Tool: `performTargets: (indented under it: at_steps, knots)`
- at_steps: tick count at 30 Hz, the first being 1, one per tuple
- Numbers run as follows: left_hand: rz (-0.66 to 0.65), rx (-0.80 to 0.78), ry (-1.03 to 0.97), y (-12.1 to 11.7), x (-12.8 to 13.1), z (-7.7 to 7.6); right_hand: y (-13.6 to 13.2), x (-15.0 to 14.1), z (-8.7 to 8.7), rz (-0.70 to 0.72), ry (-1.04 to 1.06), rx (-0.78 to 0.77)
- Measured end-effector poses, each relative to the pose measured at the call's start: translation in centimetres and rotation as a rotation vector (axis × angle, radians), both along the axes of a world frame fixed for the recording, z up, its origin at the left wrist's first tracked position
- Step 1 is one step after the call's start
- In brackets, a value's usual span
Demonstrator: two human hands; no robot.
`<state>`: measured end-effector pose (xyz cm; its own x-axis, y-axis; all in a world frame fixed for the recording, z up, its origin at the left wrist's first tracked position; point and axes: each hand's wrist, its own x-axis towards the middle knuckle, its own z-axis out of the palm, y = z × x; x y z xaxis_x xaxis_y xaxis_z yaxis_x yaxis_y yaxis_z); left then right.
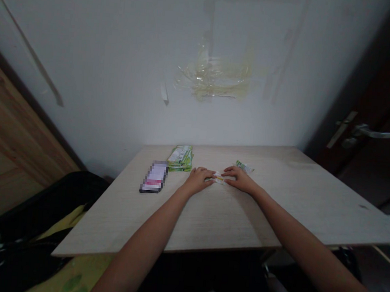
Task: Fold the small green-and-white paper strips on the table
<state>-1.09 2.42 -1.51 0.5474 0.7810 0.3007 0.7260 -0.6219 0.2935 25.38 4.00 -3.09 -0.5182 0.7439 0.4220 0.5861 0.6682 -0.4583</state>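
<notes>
My left hand [199,179] rests on the tabletop with its fingers on the left end of a small white, green and yellow packet [219,178]. My right hand [241,180] meets the same packet from the right, thumb and fingers at its edge. The packet lies low on the table between both hands, partly covered by the fingertips. Just behind my right hand lies another green-and-white packet [244,166], which looks folded or rolled. A stack of flat green-and-white packets [181,156] sits beyond my left hand.
A phone [154,177] with a lit, blurred-out screen lies left of the stack on the pale wooden table [205,223]. Behind rises a white wall [120,68] with tape remnants [217,78]. At right is a dark door with a metal handle [381,133]; dark bags [32,241] lie at lower left.
</notes>
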Motion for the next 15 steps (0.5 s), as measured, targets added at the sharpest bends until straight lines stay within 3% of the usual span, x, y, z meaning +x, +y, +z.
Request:
performTargets:
  at_steps: [8,15]
  knots:
    - [-0.054,0.049,0.012,0.3,0.1,0.2,-1.3,-1.2,1.0,0.011,-0.025,0.087]
    - [-0.062,0.030,-0.057,0.6,0.0,0.3,-2.2,-2.7,1.8,0.072,-0.087,0.058]
